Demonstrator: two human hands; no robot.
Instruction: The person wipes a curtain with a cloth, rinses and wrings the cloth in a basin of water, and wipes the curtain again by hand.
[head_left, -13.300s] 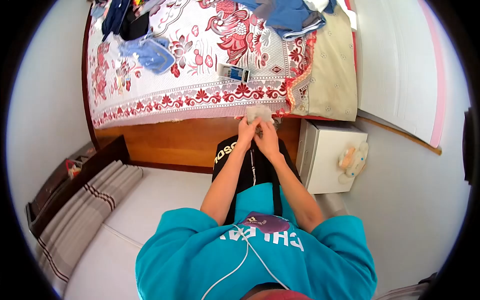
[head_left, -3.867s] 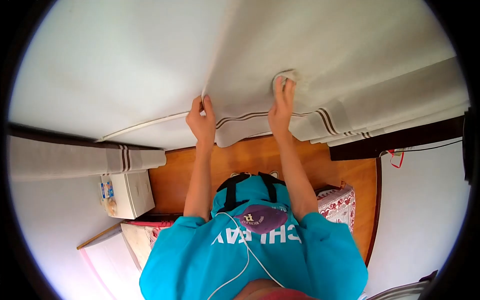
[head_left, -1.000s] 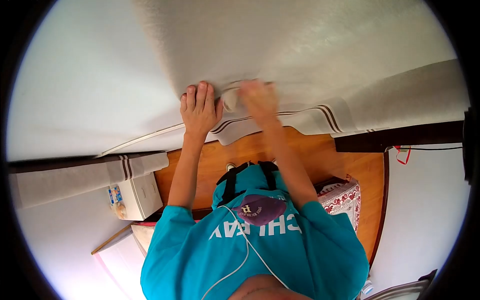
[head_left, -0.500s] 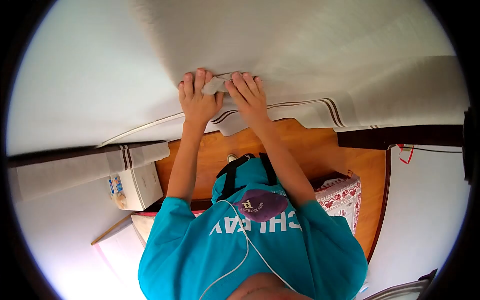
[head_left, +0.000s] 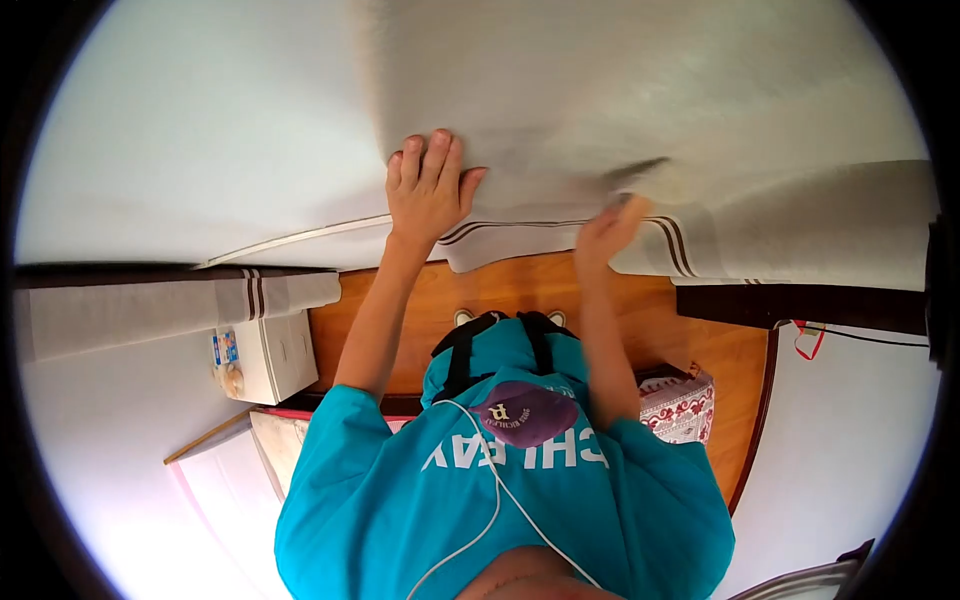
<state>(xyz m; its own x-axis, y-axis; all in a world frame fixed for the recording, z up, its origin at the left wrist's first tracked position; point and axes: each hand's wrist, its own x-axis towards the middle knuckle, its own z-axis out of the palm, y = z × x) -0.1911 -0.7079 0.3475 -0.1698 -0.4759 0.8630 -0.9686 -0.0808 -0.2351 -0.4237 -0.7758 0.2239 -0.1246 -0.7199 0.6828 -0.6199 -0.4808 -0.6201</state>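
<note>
My left hand (head_left: 430,195) lies flat with spread fingers on a large pale grey fabric sheet (head_left: 520,110), which has brown stripes along its lower hem. Farther right, my right hand (head_left: 612,230) is blurred by motion near the same sheet, just above the striped hem. Its fingers look closed around something greyish that I cannot make out. A dark streak (head_left: 640,168) shows just beyond those fingers, also smeared.
Wooden flooring (head_left: 520,285) lies below, with my shoes on it. A white cabinet (head_left: 285,355) stands at left, near a rolled striped fabric edge (head_left: 180,308). On the right are a red-patterned cloth (head_left: 680,410) and a dark beam (head_left: 800,303).
My right hand has moved away to the right from beside my left hand. The crumpled grey piece between them no longer shows there. My left hand has shifted slightly right and lies flat.
</note>
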